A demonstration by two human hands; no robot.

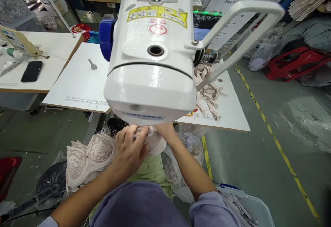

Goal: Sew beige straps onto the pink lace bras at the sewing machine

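Note:
A white sewing machine head [152, 54] fills the middle of the view and hides the needle area. Below its front edge, my left hand [130, 149] lies with fingers curled on pale lace fabric [151, 139] over my lap. My right hand [162, 127] reaches under the machine; only the wrist and the back of the hand show, the fingers are hidden. A stack of beige lace bra cups [86, 158] sits to the left of my left hand.
The white sewing table [77, 82] carries a pile of beige straps [209, 92] at its right. A black phone [31, 71] lies on the neighbouring table. A plastic bin [248, 206] stands at lower right, beside yellow floor tape [274, 137].

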